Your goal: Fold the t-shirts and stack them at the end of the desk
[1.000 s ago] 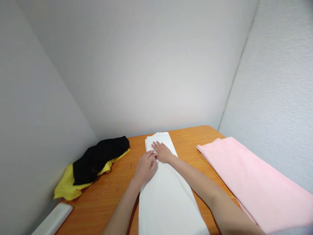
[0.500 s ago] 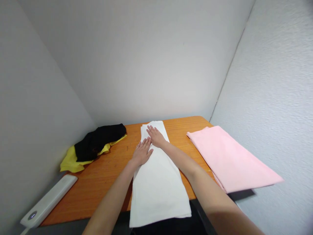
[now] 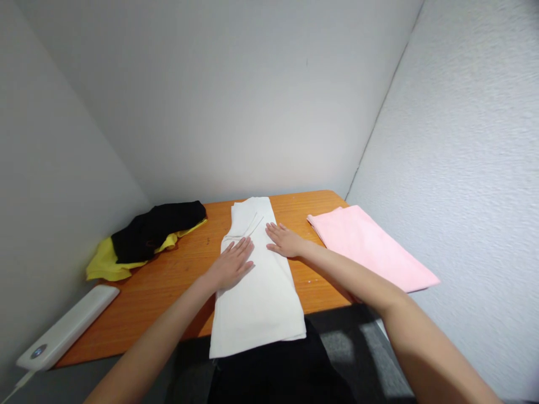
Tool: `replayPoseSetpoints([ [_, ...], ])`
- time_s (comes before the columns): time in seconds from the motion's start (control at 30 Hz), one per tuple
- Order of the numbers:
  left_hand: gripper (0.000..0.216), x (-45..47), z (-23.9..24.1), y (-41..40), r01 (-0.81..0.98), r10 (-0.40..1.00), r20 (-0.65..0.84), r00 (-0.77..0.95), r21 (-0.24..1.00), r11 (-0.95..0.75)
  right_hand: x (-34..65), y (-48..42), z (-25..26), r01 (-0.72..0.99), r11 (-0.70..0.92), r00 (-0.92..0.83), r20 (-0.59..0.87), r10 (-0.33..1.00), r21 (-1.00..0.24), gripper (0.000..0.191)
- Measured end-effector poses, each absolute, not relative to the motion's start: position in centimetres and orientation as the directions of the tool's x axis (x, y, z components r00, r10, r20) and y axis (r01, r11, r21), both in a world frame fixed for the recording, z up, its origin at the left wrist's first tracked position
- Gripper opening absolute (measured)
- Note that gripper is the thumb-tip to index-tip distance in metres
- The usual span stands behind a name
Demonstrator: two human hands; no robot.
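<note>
A long folded white garment (image 3: pixel 259 306) lies down the middle of the wooden table, its near end hanging over the front edge. A few creases show near its far part. My left hand (image 3: pixel 233 264) rests flat on the garment's left side, fingers stretched out. On its right side, my right hand (image 3: pixel 284 240) lies flat too, fingers spread and pointing left. Neither hand grips anything. What kind of garment it is I cannot tell.
Folded pink cloth (image 3: pixel 370 244) lies at the table's right, partly behind my right forearm. Black cloth (image 3: pixel 160 230) on yellow cloth (image 3: pixel 103 262) is heaped at the back left. A white oblong device (image 3: pixel 69 325) with a cable sits at the front left of the wooden table (image 3: pixel 168 300).
My hands have moved apart: the right slid to the garment's right edge, the left stays on the left side. Creases now show where the right hand was. The view has shifted slightly.
</note>
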State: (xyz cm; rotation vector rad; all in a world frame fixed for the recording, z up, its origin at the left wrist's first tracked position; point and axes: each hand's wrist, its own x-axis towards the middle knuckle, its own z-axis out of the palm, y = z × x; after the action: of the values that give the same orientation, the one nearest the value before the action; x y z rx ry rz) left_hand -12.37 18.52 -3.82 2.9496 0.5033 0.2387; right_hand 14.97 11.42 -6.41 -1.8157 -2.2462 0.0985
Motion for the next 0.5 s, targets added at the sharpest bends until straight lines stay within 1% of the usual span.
replayPoseSetpoints([
  [0.1,0.059,-13.3,-4.8,18.7,0.352,0.372,0.1,0.923,0.174,-0.92,15.3,11.3,-7.2,0.954,0.218,-0.194,0.132,0.972,-0.206,0.074],
  [0.23,0.058,-14.2,-5.4,19.7,0.331,0.352,0.117,0.929,0.165,-0.929,15.7,11.2,-7.6,0.955,0.22,-0.196,0.131,0.972,-0.201,0.074],
  [0.37,0.057,-13.6,-4.3,19.1,0.328,0.346,0.15,0.926,0.134,-0.935,15.6,11.1,-7.2,0.953,0.217,-0.191,0.136,0.972,-0.21,0.071],
  [0.43,0.056,-12.8,-2.8,17.0,0.288,0.304,0.174,0.937,0.114,-0.951,15.4,11.1,-6.9,0.954,0.211,-0.187,0.127,0.974,-0.212,0.071],
  [0.5,0.054,-11.8,-1.1,13.5,0.192,0.213,0.193,0.958,0.121,-0.974,15.2,11.3,-6.6,0.957,0.202,-0.179,0.122,0.976,-0.208,0.07],
])
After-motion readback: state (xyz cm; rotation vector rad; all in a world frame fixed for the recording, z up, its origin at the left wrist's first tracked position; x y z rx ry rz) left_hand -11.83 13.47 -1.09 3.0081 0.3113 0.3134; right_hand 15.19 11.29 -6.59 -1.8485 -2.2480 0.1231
